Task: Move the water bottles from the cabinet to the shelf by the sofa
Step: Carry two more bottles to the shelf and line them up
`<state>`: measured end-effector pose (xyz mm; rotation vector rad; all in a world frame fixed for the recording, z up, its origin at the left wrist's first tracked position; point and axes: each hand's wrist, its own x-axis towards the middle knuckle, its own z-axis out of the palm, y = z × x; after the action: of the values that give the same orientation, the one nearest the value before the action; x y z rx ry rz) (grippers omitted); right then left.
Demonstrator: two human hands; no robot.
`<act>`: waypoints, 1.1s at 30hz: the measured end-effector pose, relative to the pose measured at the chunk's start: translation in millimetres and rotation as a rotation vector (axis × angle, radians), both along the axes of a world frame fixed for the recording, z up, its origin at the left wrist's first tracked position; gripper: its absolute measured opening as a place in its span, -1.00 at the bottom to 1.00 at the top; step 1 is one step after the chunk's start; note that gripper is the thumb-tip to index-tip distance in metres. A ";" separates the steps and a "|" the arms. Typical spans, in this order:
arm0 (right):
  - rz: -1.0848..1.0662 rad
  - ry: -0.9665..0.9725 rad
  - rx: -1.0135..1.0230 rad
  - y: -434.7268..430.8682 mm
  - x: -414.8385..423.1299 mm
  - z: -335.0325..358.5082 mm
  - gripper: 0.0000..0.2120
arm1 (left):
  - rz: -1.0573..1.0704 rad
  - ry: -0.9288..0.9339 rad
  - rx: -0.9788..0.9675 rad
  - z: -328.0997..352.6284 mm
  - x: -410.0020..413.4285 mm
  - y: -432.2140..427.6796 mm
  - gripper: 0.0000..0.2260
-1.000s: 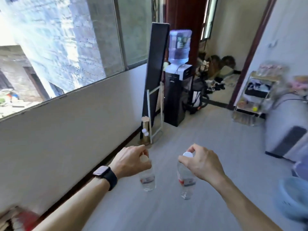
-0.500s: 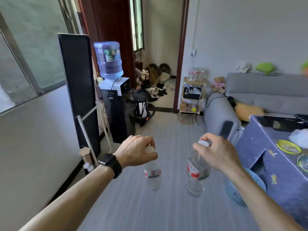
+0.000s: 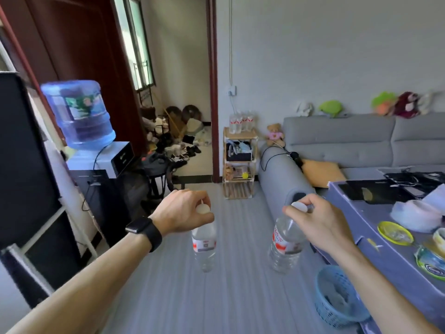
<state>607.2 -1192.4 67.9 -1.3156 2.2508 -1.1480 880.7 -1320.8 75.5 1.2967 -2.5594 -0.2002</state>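
Head camera: a person stands in a living room, both arms held out over the grey floor (image 3: 168, 297). The left hand (image 3: 183, 210), a black watch (image 3: 144, 229) on its wrist, pinches the white cap of a water bottle (image 3: 204, 247), which hangs upright below the fingers. The right hand (image 3: 315, 222) grips a second water bottle (image 3: 285, 247) by its cap; this one hangs slightly tilted. The two are apart, each touching only the hand above it. Ahead, a small wooden shelf (image 3: 239, 162) stands just beside the arm of a grey sofa (image 3: 361, 141), with a row of bottles (image 3: 240, 121) on its top board. A water cooler (image 3: 81, 114) stands at left. A blue basket (image 3: 337, 297) sits on the floor beside a blue-covered table (image 3: 375, 256) at right.
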 end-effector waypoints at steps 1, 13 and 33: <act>-0.017 -0.007 -0.002 -18.4 -8.6 -0.6 -0.78 | -0.004 0.005 0.000 0.0 -9.0 -20.6 -0.80; 0.047 0.017 0.002 -243.4 -111.1 2.9 -0.67 | 0.025 -0.010 0.001 1.8 -130.8 -246.5 -0.74; -0.034 -0.025 0.177 -614.6 -288.9 -41.5 -0.68 | -0.247 -0.104 0.149 -70.7 -335.9 -635.6 -0.84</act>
<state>318.4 -1806.9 26.4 -1.1915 2.3050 -0.9457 544.7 -1956.5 4.8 1.0588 -2.8389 -0.3873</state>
